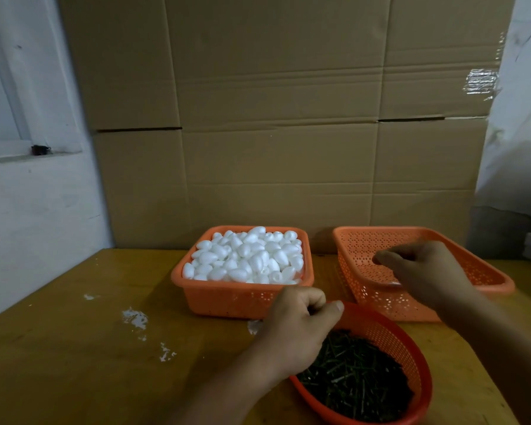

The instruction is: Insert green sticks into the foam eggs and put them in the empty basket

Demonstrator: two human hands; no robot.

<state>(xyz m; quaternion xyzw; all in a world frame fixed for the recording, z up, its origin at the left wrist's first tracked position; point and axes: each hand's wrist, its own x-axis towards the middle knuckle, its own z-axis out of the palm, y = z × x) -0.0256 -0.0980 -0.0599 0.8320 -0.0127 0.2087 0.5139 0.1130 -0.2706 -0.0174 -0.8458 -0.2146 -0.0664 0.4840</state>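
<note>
Cardboard sheets (282, 118) stand behind the yellow wooden table (74, 348) I sit at, with a white wall (37, 204) to the left and flecks of white foam crumbs (135, 320) scattered on the tabletop

My left hand (298, 326) hangs over the far rim of the round red basket (411, 357) closest to me. Its fingers are curled into the palm and the thumb sticks out to the right, over the rim; I cannot tell whether anything is pinched inside the curl, since no stick or egg shows between the fingers. The green sticks (356, 384) lie just below and to the right of this hand, a loose dark heap filling the bottom of the round basket

My right hand (423, 271) reaches over the near wall of the empty basket (365, 240), a perforated orange rectangular one at the right back of the table. Its fingers are bent and drawn together, pointing left, tips close to one another above the basket's inside. I see nothing clearly held in them; a small pale streak shows just under the hand near the basket wall, too blurred to name

Left of that basket, well apart from my right hand and just beyond my left knuckles, sits the orange square basket (227, 299). It is heaped to the brim with the white foam eggs (246, 259), none of which touches either hand
</note>
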